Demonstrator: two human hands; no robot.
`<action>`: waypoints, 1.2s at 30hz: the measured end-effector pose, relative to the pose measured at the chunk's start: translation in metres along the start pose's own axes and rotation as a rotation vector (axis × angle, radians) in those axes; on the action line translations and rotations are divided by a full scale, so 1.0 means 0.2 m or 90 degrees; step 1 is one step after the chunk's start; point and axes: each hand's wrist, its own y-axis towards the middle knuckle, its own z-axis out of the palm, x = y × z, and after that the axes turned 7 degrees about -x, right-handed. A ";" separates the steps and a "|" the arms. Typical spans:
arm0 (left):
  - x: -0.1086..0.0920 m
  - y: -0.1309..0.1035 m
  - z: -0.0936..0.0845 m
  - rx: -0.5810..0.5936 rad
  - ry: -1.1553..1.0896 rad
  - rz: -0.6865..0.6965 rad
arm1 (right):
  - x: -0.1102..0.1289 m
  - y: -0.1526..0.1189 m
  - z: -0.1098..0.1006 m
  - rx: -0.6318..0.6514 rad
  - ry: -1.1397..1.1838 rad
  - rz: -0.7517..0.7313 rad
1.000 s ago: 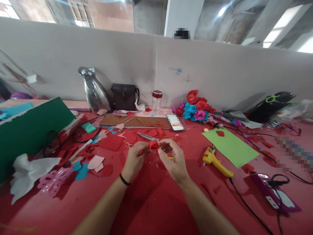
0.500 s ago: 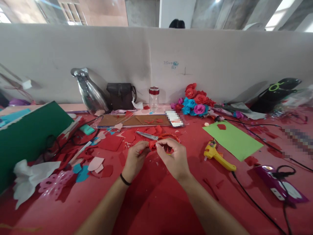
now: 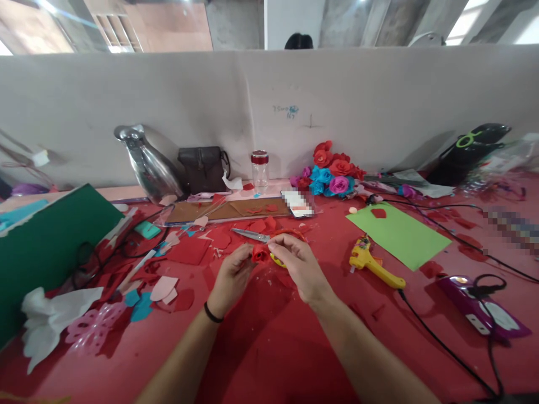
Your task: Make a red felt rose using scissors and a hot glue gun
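Note:
A small red paper flower (image 3: 260,253), rolled into curled petals, is pinched in the fingertips of my left hand (image 3: 236,273). My right hand (image 3: 300,264) is close against the flower's right side, thumb and forefinger pressed together. Whatever those fingertips grip is too small to tell. Just behind both hands lie scissors (image 3: 251,235), blades pointing left; their yellow-and-orange handles are partly hidden by my right hand. Loose red paper petals (image 3: 264,225) lie beyond the scissors.
To the right are a yellow glue gun (image 3: 373,265), a green sheet (image 3: 400,235) and a purple power strip (image 3: 480,308) with cables. Paper scraps (image 3: 164,289) and a green board (image 3: 63,241) lie left. Behind stand finished paper flowers (image 3: 337,171), a jar (image 3: 260,171) and a metal jug (image 3: 147,165).
My right fingertips have moved slightly up and off the middle of the flower, so its curled centre now shows. My left hand keeps its hold. The camera view has shifted a little.

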 end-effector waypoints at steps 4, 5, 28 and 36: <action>0.00 -0.01 0.01 -0.003 -0.032 -0.045 | 0.00 0.00 0.01 -0.008 0.056 0.011; 0.00 -0.01 0.01 -0.010 -0.037 -0.052 | -0.01 0.00 0.01 -0.011 0.066 0.012; 0.00 0.00 -0.02 0.052 0.006 -0.017 | -0.01 0.02 -0.04 0.041 -0.120 -0.068; 0.01 0.01 -0.02 0.058 0.003 -0.034 | 0.00 0.02 -0.06 -0.034 -0.205 -0.189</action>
